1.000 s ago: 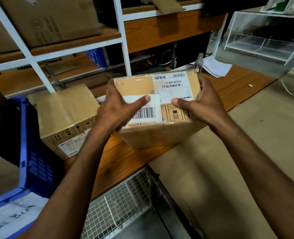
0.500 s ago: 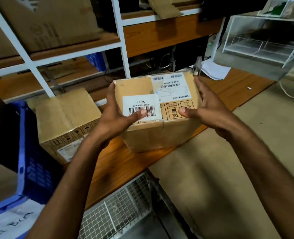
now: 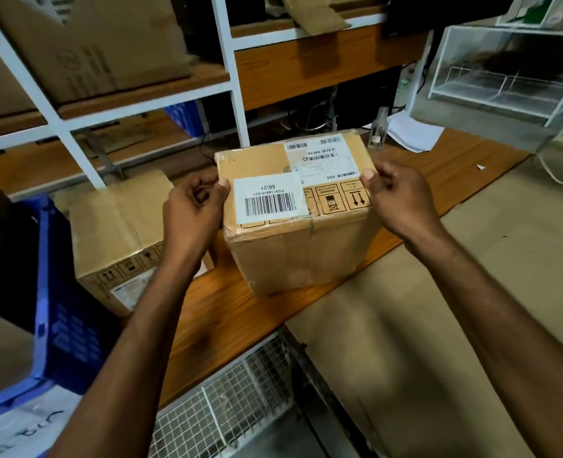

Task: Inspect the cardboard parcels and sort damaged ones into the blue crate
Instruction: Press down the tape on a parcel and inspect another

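A brown cardboard parcel [image 3: 293,256] with white barcode labels is held above the wooden table [image 3: 234,312], tilted with its labelled face up. My left hand [image 3: 194,213] grips its left edge with curled fingers and the thumb on top. My right hand [image 3: 402,200] grips the right edge the same way. A second cardboard parcel [image 3: 118,226] sits on the table to the left, partly behind my left forearm. The blue crate [image 3: 62,309] stands at the left edge, beside that parcel.
White metal shelving [image 3: 230,87] with large cardboard boxes rises behind the table. A white wire rack [image 3: 505,77] stands at the back right, with white paper [image 3: 412,133] on the table near it. Wire mesh [image 3: 220,408] lies below the table's front edge.
The parcel has tipped so its near side faces me more. Both hands slid from flat on the labelled face to gripping the left and right edges.
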